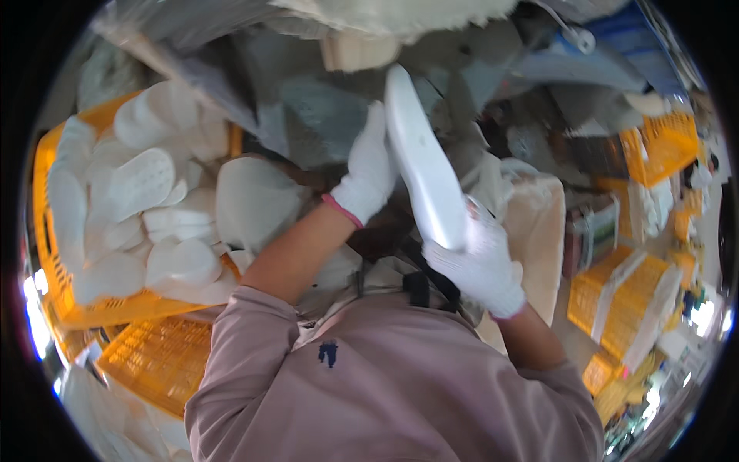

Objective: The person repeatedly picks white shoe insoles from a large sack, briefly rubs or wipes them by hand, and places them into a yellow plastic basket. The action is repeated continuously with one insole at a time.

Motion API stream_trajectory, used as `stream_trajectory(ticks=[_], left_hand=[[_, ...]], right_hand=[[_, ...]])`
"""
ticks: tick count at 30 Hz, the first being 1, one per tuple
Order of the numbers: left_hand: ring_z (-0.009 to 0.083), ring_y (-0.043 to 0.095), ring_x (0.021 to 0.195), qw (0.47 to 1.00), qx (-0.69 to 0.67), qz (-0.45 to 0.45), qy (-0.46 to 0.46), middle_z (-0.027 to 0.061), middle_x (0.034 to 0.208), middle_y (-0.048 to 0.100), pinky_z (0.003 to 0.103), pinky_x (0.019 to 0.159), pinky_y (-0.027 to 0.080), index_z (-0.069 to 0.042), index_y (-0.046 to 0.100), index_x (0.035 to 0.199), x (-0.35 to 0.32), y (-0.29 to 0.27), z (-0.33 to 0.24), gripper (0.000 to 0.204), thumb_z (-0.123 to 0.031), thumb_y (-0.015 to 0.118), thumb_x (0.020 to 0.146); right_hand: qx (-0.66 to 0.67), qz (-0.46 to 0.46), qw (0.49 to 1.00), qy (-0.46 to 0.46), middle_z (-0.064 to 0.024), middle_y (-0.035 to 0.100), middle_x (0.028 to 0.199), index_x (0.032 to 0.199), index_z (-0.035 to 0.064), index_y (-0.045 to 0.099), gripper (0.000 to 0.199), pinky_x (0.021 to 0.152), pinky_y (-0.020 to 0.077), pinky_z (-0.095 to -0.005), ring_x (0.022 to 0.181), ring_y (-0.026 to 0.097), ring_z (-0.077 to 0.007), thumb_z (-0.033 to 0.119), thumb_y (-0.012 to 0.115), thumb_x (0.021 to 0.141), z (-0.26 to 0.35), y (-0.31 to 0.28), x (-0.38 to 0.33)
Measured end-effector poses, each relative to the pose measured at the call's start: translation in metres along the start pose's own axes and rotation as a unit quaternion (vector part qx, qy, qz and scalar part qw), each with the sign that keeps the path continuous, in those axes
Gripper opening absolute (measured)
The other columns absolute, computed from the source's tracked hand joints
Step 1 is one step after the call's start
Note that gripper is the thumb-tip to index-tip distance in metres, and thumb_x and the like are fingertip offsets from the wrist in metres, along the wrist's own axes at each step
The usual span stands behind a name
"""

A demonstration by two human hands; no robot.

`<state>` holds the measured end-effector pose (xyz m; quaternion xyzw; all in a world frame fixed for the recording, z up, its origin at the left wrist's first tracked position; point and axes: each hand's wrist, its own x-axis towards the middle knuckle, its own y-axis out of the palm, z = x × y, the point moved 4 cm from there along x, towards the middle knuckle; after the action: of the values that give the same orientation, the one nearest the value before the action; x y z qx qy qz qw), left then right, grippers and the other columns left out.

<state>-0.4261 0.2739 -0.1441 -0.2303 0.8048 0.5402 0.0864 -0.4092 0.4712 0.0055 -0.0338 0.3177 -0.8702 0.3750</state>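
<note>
A long white foam shoe sole (426, 158) is held up at a slant in front of my chest, narrow end pointing away from me. My right hand (483, 262), in a white knitted glove, is closed round its near end. On the sole's left side is my left hand (369, 165), gloved the same way, its fingers stretched out along the edge; whether it touches the sole is hard to tell. Just beyond the sole's far tip is a pale beige block-like part (358, 50) under a fluffy off-white mass (400, 15).
At left stands a yellow plastic crate (58, 296) heaped with white soles (142, 181), with another yellow crate (162, 358) below it. A cream-lined container (543, 246) is close by my right arm. Further right are strapped yellow crates (616, 296) and an orange-yellow crate (662, 146).
</note>
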Motion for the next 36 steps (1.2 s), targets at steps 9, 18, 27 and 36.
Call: stream_trajectory(ticks=[9,18,27,36], left_hand=[[0.0206,0.07,0.105,0.922,0.196,-0.274,0.188,0.0095,0.114,0.072,0.036,0.095,0.056,0.004,0.065,0.129,-0.244,-0.017,-0.184,0.036,-0.008,0.07,0.095],[0.0286,0.066,0.118,0.404,0.254,-0.366,0.799,0.0133,0.126,0.069,0.045,0.099,0.055,-0.001,0.064,0.135,-0.361,-0.032,-0.5,0.037,-0.023,0.062,0.106],[0.0414,0.053,0.142,0.598,0.491,-0.512,0.374,0.0282,0.154,0.053,0.041,0.117,0.045,0.001,0.033,0.163,-0.119,-0.021,-0.661,0.102,-0.06,0.074,0.092],[0.0394,0.057,0.136,0.075,0.774,-0.436,0.453,0.0197,0.146,0.062,0.05,0.115,0.044,-0.005,0.055,0.151,-0.265,-0.064,-0.546,0.079,-0.044,0.081,0.088]], right_hand=[[0.295,0.123,0.909,0.268,-0.006,0.069,0.12,0.15,-0.0042,0.054,0.074,0.101,0.0514,-0.0303,0.106,0.066,-0.0171,0.0,0.081,0.081,-0.082,-0.002,-0.045],[0.024,0.161,0.981,0.108,0.0029,0.063,0.084,0.133,-0.0051,0.064,0.047,0.071,0.0495,-0.0237,0.077,0.058,-0.0055,0.01,0.078,0.091,-0.033,0.025,-0.026],[-0.022,0.147,0.988,0.047,-0.0046,0.067,0.082,0.136,-0.0081,0.062,0.057,0.072,0.0539,-0.0297,0.077,0.065,-0.0126,0.015,0.08,0.088,-0.019,0.055,-0.014],[-0.075,0.168,0.982,0.041,-0.0146,0.073,0.093,0.134,-0.0053,0.065,0.055,0.075,0.0572,-0.0371,0.079,0.071,-0.0261,0.027,0.08,0.091,-0.032,0.046,-0.004]])
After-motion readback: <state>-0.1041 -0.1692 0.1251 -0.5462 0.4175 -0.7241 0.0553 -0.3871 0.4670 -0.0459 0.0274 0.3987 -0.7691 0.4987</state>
